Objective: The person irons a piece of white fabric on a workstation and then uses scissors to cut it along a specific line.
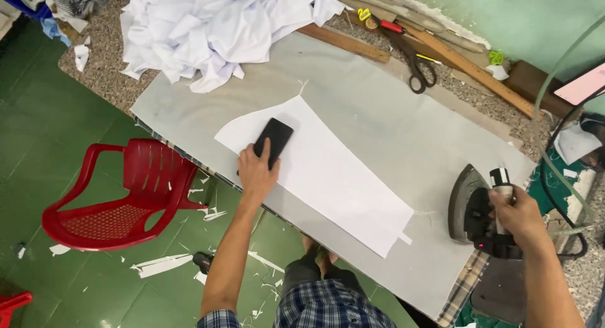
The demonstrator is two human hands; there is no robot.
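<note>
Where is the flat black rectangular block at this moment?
In the head view, the flat black rectangular block lies left of centre on the white fabric piece, under the left hand.
</note>
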